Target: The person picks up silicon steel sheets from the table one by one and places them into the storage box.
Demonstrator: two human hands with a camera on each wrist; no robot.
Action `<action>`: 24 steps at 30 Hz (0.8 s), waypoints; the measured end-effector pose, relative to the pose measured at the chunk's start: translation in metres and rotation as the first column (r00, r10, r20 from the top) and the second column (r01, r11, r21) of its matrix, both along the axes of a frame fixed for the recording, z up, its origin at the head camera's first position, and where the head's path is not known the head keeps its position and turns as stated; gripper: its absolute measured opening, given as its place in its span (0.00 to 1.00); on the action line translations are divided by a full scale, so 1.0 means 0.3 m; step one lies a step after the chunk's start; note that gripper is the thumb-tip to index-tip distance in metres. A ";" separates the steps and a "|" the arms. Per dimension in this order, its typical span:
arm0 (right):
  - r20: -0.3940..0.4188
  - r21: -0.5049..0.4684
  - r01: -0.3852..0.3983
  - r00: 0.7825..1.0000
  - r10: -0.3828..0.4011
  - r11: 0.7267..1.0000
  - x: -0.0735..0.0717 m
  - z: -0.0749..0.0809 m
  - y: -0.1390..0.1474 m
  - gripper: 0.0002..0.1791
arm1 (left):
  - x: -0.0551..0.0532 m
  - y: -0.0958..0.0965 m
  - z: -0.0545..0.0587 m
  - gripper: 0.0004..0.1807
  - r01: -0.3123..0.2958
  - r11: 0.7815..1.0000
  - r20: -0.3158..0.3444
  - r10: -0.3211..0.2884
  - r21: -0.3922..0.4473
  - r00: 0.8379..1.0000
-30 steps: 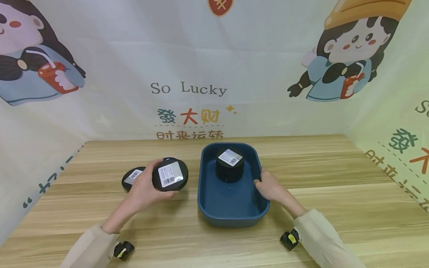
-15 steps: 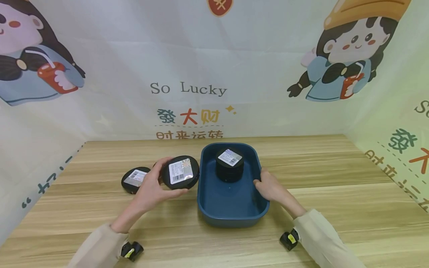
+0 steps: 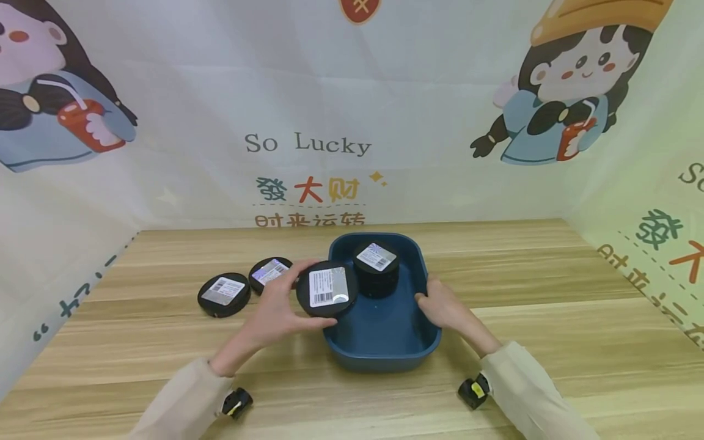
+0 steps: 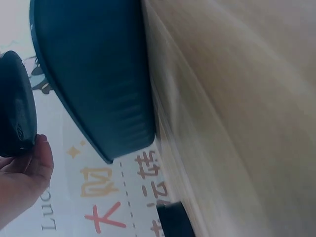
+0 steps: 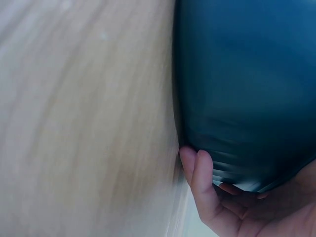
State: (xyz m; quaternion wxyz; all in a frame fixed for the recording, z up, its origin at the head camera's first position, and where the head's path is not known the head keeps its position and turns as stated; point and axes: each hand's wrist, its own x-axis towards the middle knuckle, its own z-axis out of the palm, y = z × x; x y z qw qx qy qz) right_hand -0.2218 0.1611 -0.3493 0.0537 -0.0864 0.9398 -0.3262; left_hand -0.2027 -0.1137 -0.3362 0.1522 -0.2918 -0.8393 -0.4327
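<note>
My left hand [image 3: 277, 313] grips a round black flat container [image 3: 327, 289] by its edges, thumb in front and fingers behind. A white and silver barcode label covers its top. It overlaps the left rim of the blue rectangular bin [image 3: 379, 355] in the head view. In the left wrist view the held container [image 4: 17, 106] hangs above and beside the bin's outer wall [image 4: 94, 74]. My right hand [image 3: 444, 307] holds the bin's right side, thumb over the rim. Its fingers [image 5: 202, 180] lie against the outer wall. Inside the bin's far part stands a stack of similar black containers [image 3: 376, 272].
Two more labelled black containers, one farther left [image 3: 223, 294] and one behind my left hand [image 3: 270, 274], lie on the wooden table [image 3: 286, 391]. A printed cloth backdrop [image 3: 220, 91] rises behind the table and along both sides.
My left hand has carried the black container rightward from beside the bin to over its left rim, uncovering another container on the table. The right hand and the bin have stayed in place.
</note>
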 end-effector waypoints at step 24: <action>-0.028 0.032 0.030 0.999 -0.029 0.999 0.003 0.009 -0.006 0.25 | -0.043 0.169 -0.013 0.45 0.202 0.947 0.058 -0.193 -0.252 0.979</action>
